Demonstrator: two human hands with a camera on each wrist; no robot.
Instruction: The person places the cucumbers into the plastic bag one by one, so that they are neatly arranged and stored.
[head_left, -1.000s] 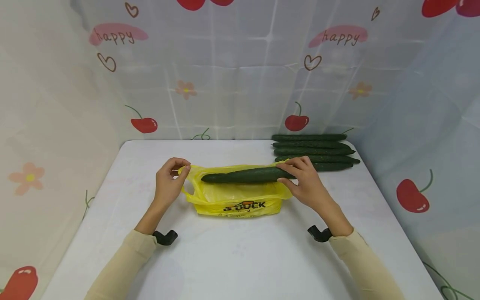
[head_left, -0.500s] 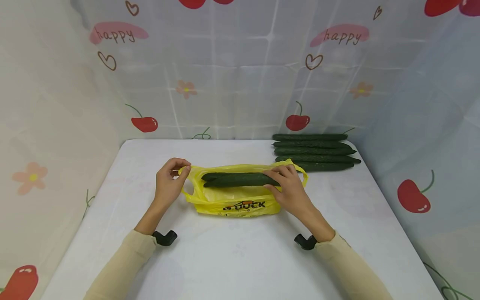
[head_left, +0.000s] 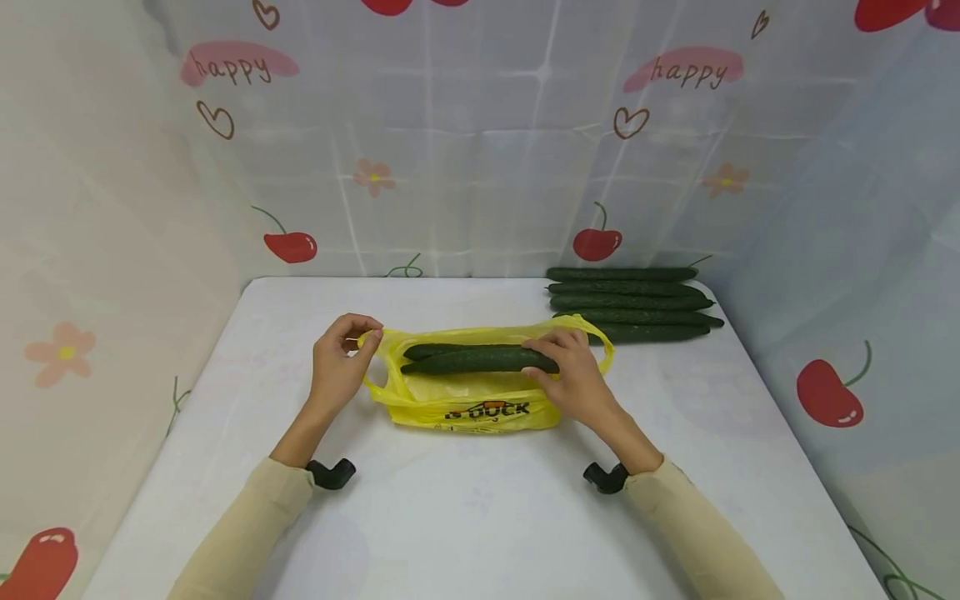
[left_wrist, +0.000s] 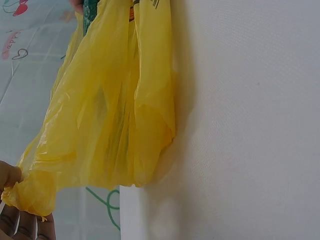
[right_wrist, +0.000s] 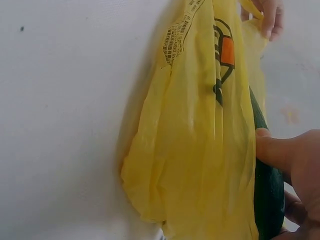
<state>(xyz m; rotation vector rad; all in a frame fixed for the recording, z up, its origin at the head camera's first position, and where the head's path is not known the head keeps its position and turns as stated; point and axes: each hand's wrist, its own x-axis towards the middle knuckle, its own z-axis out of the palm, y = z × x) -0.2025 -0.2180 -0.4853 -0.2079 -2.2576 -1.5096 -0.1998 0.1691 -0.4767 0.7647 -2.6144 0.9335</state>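
Observation:
A yellow plastic bag (head_left: pixel 480 414) with dark lettering lies mouth-up on the table. My left hand (head_left: pixel 341 358) pinches the bag's left handle between thumb and fingers; the left wrist view shows the bunched yellow plastic (left_wrist: pixel 32 195) in that grip. Inside the bag's mouth, my right hand (head_left: pixel 573 375) grips the right end of a dark green cucumber (head_left: pixel 480 361). Another cucumber (head_left: pixel 435 351) lies behind it in the bag, partly covered. In the right wrist view, the thumb presses on the held cucumber (right_wrist: pixel 269 200) beside the bag's wall.
Several cucumbers (head_left: pixel 630 302) lie side by side at the table's back right, just behind the bag's right handle (head_left: pixel 609 354). The white table (head_left: pixel 465 517) meets a printed curtain (head_left: pixel 465 200) at the back, and curtains hang on both sides.
My right hand has moved left and slightly down, bringing the cucumber into the bag. The bag's right handle now shows beyond that hand. My left hand has stayed on its handle.

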